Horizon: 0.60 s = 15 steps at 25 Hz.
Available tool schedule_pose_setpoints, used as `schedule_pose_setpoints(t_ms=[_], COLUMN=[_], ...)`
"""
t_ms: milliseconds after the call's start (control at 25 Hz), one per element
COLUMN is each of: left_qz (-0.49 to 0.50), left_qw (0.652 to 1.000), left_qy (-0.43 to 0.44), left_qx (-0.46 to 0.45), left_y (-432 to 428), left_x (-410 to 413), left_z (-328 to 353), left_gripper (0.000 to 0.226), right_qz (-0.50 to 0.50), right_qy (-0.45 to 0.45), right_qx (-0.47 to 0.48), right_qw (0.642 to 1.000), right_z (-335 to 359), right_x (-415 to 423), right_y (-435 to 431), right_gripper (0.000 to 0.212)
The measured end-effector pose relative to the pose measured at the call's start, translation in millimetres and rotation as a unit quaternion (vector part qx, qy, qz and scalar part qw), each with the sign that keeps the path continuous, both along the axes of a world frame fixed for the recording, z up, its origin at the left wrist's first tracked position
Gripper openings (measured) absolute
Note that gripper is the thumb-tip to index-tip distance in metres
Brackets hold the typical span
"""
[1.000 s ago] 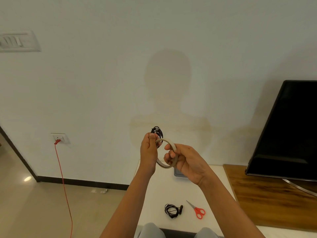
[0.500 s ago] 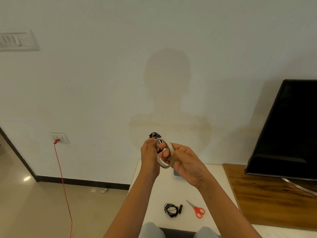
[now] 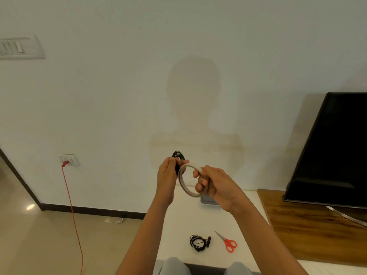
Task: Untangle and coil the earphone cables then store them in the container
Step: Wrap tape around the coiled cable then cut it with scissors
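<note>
A black coiled earphone cable is pinched upright in the left hand's fingers, its loops sticking up just above them. A second black earphone bundle lies loosely coiled, well below both hands. The grey container shows partly just under the right hand's fingers.

Red-handled scissors lie on the white table, blades pointing up-left. A dark television stands tilted on a wooden cabinet top at the right. A red cable hangs from a wall socket to the tiled floor. A switch panel sits high on the left wall.
</note>
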<state>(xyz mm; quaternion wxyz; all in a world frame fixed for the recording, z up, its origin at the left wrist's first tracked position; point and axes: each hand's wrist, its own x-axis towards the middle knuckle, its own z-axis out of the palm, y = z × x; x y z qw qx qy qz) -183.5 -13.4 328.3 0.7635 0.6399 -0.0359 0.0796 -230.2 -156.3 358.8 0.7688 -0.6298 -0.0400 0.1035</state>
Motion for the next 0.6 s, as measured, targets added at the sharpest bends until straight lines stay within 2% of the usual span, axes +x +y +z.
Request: schedule_pose_setpoints(t_ms=[80, 200, 320, 440, 600], left_qz=[-0.038, -0.049, -0.009, 0.030, 0.067], left_qw=[0.997, 0.993, 0.998, 0.999, 0.996], left_qy=[-0.043, -0.062, -0.034, 0.016, 0.048], left_qx=[0.049, 0.085, 0.048, -0.015, -0.042], left_y=[0.7, -9.5, -13.5, -15.6, -16.9], left_x=[-2.8, -9.7, -10.0, -8.5, -6.2], left_z=[10.4, 19.4, 15.7, 14.4, 13.7], left_gripper=[0.027, 0.028, 0.028, 0.030, 0.033], right_qz=[0.019, 0.047, 0.067, 0.077, 0.076], right_qy=[0.027, 0.048, 0.026, -0.018, -0.053], right_qx=[-0.017, 0.043, 0.082, 0.061, 0.046], right_qw=[0.999, 0.997, 0.994, 0.995, 0.995], right_z=[0.5, 3.2, 5.9, 5.6, 5.7], right_x=[0.9, -1.4, -4.3, -6.1, -6.7], right_y=[-0.5, 4.2, 4.6, 4.2, 4.1], right_gripper=[0.032, 0.032, 0.032, 0.035, 0.033])
